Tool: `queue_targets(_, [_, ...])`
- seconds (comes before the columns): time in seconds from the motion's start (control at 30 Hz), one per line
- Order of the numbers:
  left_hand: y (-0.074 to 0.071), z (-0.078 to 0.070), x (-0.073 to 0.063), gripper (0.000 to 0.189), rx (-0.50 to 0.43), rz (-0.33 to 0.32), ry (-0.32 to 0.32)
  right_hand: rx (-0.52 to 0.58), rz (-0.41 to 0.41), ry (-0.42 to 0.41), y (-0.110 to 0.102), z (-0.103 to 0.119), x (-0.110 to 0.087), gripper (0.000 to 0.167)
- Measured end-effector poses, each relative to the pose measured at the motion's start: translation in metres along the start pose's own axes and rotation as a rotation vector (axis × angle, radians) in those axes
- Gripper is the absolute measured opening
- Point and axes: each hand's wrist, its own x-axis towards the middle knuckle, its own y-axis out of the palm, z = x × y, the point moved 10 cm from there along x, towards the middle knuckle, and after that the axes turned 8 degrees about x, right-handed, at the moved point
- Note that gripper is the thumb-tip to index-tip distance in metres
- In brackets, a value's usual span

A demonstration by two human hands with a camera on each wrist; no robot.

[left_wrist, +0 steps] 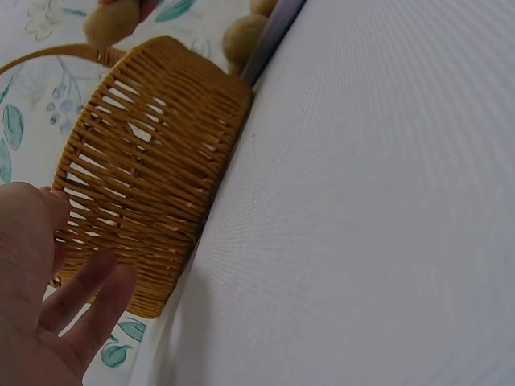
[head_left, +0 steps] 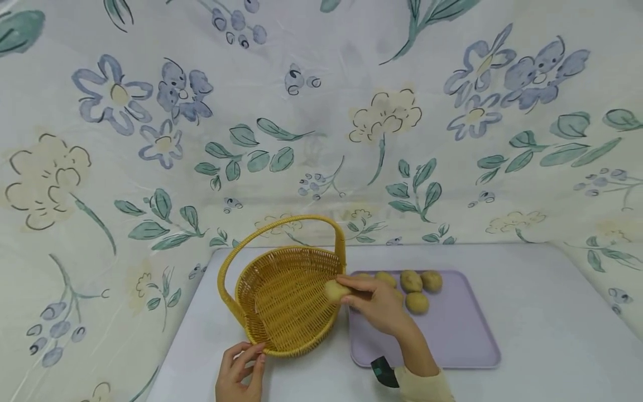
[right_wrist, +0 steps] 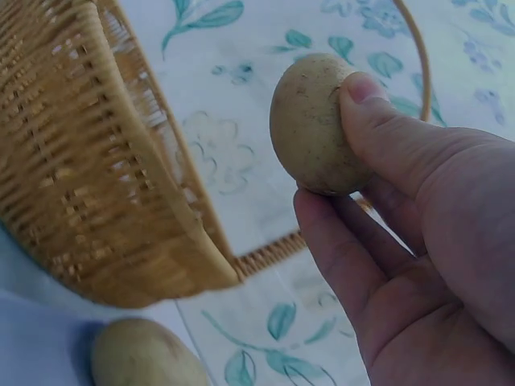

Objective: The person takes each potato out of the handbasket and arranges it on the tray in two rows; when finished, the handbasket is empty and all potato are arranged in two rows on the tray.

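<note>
My right hand (head_left: 379, 304) pinches a potato (head_left: 335, 291) between thumb and fingers, above the right side of a wicker basket (head_left: 288, 298). In the right wrist view the potato (right_wrist: 314, 125) is pale brown with small dark specks, clear of the basket wall (right_wrist: 121, 185). At the basket's near rim, my left hand (head_left: 241, 371) holds the edge with thumb and fingertips. The left wrist view shows that hand (left_wrist: 48, 281) against the woven side (left_wrist: 153, 161), its lower fingers loose outside. Inside the basket only its woven bottom shows. Several potatoes (head_left: 417, 302) lie on a purple tray (head_left: 447, 340).
Close on the basket's right stands the tray, its potatoes grouped toward the back left. The basket's tall arched handle (head_left: 281, 220) rises over the bowl. A white table (head_left: 532, 312) carries everything, and a floral-patterned sheet (head_left: 321, 139) hangs behind it.
</note>
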Motion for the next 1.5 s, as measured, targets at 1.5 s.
queue_targets(1.5, [0.0,0.002,-0.001,0.028,-0.03,-0.015,0.002,-0.358,-0.453,0.144,-0.164,-0.028,-0.098,0.042])
